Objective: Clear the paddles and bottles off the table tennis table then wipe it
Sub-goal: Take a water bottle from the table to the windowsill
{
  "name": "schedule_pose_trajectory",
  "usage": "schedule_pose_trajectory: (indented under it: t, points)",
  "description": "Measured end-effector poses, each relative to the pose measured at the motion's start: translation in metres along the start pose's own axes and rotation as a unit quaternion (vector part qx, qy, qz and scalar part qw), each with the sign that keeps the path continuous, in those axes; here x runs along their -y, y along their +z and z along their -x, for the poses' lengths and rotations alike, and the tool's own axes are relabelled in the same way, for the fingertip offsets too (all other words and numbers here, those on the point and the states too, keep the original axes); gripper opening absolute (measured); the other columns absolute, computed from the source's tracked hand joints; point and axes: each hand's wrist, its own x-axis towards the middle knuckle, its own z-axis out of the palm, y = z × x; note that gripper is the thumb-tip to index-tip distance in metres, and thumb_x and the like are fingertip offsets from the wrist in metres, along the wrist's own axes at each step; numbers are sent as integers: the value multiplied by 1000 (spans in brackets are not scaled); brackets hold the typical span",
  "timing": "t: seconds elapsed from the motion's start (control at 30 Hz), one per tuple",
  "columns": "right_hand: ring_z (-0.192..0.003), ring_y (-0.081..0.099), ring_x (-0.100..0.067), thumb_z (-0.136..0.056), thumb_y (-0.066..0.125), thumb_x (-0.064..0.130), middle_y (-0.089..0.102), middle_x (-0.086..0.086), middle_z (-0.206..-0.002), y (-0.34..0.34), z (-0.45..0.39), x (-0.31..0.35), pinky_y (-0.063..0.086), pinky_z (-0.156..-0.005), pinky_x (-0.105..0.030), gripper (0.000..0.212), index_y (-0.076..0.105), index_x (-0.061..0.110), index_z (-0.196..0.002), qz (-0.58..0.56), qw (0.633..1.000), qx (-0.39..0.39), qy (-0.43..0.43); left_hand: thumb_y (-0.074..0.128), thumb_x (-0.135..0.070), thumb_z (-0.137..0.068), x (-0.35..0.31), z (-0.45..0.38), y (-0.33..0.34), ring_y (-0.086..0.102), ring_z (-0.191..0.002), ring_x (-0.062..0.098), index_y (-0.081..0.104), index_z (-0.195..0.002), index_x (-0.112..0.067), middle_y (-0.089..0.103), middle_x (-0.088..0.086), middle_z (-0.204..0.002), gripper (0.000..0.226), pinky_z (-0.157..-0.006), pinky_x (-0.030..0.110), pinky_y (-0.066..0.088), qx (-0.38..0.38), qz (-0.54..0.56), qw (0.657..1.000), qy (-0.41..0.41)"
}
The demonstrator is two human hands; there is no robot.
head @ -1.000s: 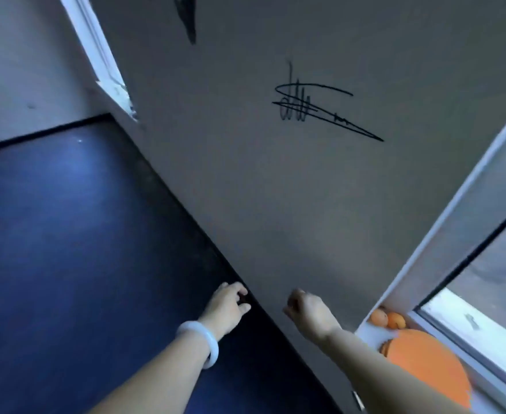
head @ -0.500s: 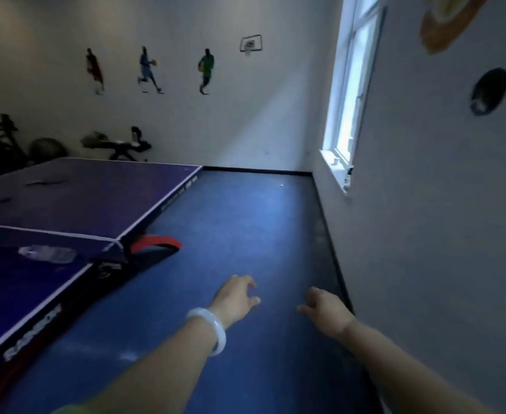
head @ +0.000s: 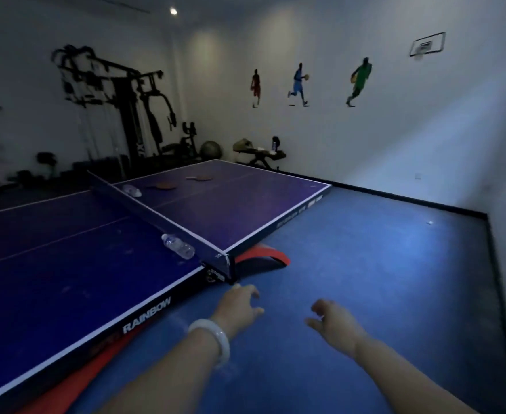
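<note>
- The left hand (head: 239, 309), wearing a pale bangle (head: 212, 339) at the wrist, is reaching forward over the blue floor (head: 380, 279) just beside the counter (head: 66, 279), fingers loosely relaxed and holding nothing.
- The right hand (head: 333, 322) is hanging apart from the left, fingers loosely bent and holding nothing.
- A clear bottle (head: 178, 245) is lying on its side on the near half of the counter, touching or just beside the net (head: 156, 216).
- A second bottle (head: 132, 191) is lying beyond the net.
- Two paddles (head: 165, 185) (head: 200, 177) are lying flat on the far half, near each other.
- Gym equipment (head: 120, 115) is standing against the far wall.
</note>
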Motion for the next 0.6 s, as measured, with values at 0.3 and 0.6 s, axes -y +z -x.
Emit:
schedule_pose_trajectory:
  t: [0.3, 0.6]
  points:
    - [-93, 50, -20, -96, 59, 33, 53, -6, -114, 7, -137, 48, 37, -71, -25, 28, 52, 10, -111, 22, 989, 89, -119, 65, -35, -91, 44, -42, -24, 51, -112, 21, 55, -124, -22, 46, 3, -123, 37, -93, 33, 48, -85, 24, 984, -155]
    - [-88, 53, -18, -94, 61, 35, 56, -3, -108, 59, -236, 135, 40, -74, -25, 27, 55, 13, -109, 11, 976, 142, -163, 66, -33, -91, 138, -93, -66, 50, -114, 21, 57, -122, -21, 46, 3, -120, 35, -99, 36, 45, -110, 45, 970, -214]
